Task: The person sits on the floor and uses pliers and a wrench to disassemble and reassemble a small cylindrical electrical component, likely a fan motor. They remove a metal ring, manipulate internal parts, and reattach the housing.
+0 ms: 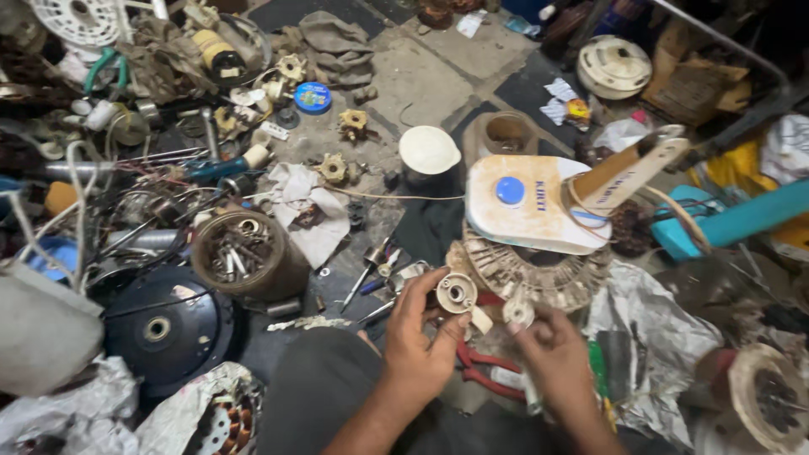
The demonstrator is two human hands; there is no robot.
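Note:
My left hand [421, 337] grips a small cream round part with a centre hole [456, 293], held up over my knee. My right hand [552, 345] pinches a smaller cream disc-shaped part [518, 313] just to the right of it. The two parts are close together, and I cannot tell whether they touch. Right behind them stands a wound coil ring [539, 278] under a cream fan housing with a blue button [527, 202]. Red-handled pliers [484, 371] lie below my hands.
A brown tub of screws and metal bits [244, 253] stands at the left, beside a black round motor cover [164, 329]. Screwdrivers [362, 278] lie on the floor ahead. Rags, wires, gear parts, a blue tin lid [313, 97] and crumpled grey sheeting [657, 337] surround me.

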